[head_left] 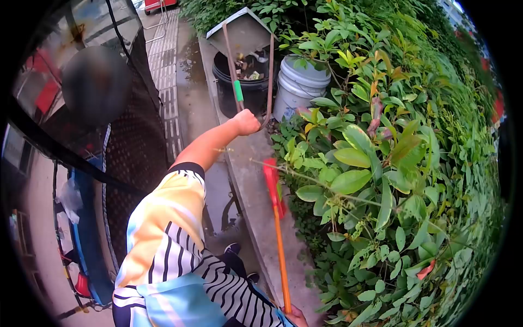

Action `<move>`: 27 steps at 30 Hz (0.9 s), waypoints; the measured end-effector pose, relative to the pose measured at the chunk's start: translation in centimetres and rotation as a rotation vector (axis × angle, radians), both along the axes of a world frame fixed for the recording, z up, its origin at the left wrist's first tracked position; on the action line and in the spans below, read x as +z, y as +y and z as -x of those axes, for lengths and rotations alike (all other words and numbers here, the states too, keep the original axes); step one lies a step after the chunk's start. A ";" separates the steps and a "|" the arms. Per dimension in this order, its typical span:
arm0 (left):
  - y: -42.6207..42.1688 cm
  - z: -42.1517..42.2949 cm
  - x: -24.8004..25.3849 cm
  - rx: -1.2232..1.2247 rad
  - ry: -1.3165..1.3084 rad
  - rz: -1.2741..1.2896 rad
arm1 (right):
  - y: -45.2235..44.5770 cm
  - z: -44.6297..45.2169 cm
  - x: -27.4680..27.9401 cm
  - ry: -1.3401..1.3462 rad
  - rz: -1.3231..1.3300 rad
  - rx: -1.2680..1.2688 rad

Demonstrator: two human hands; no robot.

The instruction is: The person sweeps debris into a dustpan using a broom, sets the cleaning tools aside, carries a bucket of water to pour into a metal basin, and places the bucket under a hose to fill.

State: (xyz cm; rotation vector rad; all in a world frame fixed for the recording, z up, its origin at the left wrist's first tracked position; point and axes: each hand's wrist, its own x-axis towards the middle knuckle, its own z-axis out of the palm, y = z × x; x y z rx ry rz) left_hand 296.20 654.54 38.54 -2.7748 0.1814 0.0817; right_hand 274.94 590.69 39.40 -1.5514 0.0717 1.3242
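Observation:
My left hand (248,122) is closed around the bent tube handle of a metal dustpan (242,37), just by a green band on the handle. The pan is tilted over a black bucket (229,92) with mixed rubbish in it. At the bottom edge, my right hand (296,316) grips the orange stick of a broom (280,256); only part of this hand shows. The broom's red head points away from me, above the concrete curb.
A white bucket (300,87) stands right of the black one. Dense leafy bushes (381,191) line the right side and lean over the curb (248,169). On the left are a dark mesh-covered vehicle (136,120) and wet pavement (190,76).

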 end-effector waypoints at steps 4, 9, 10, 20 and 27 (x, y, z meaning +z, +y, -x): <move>-0.2 -0.5 -0.3 0.037 -0.074 0.041 | 0.1 0.4 0.6 -0.017 -0.006 0.000; 1.3 -0.2 1.5 0.060 -0.204 0.117 | 0.8 0.6 1.2 -0.044 0.057 0.004; 1.9 -0.3 2.5 0.055 -0.249 0.143 | 0.7 0.9 0.5 -0.082 0.095 0.016; -3.7 8.4 32.7 -0.004 -1.358 1.077 | -4.4 4.0 -3.4 -0.121 0.103 0.010; -5.5 16.6 30.4 0.299 -0.956 1.357 | -14.0 9.3 -2.3 -0.343 0.481 0.231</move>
